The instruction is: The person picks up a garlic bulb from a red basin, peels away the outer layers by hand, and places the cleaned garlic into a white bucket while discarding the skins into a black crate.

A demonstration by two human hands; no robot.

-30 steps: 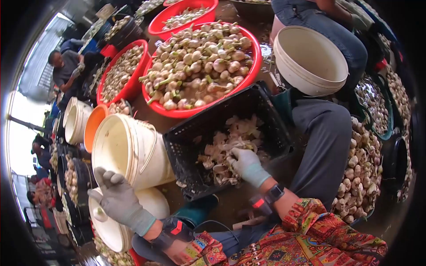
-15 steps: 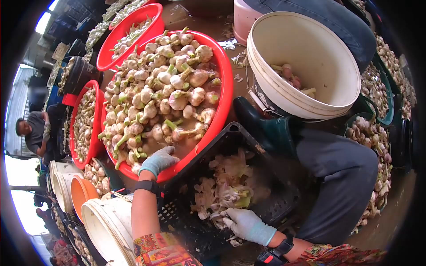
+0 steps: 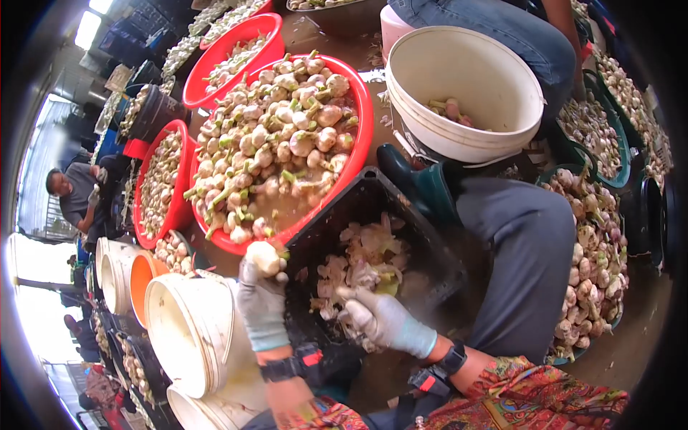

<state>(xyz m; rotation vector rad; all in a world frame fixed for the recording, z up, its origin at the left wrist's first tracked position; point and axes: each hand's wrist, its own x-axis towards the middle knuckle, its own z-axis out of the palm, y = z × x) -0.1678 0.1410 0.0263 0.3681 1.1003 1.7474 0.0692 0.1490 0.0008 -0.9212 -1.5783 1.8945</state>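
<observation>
My left hand [image 3: 261,301], in a grey glove, holds a wet garlic bulb [image 3: 263,256] just above the near rim of a big red basin [image 3: 358,143] full of garlic in water. My right hand [image 3: 378,320], also gloved, rests inside a black crate [image 3: 358,201] among pale garlic skins [image 3: 362,269]; its fingers are curled, and I cannot tell what, if anything, they grip. The crate sits between the red basin and my grey-trousered leg [image 3: 523,251].
A white bucket [image 3: 466,89] holding a few garlic pieces stands at upper right. White buckets [image 3: 190,337] and an orange one [image 3: 140,279] stand at left. More red basins [image 3: 161,186] and tubs of garlic [image 3: 595,244] surround me. Another person [image 3: 72,193] sits far left, and someone in jeans [image 3: 494,25] opposite.
My left hand has lifted a garlic bulb out of the red basin and drawn it back toward me. My right hand stays in the crate of skins.
</observation>
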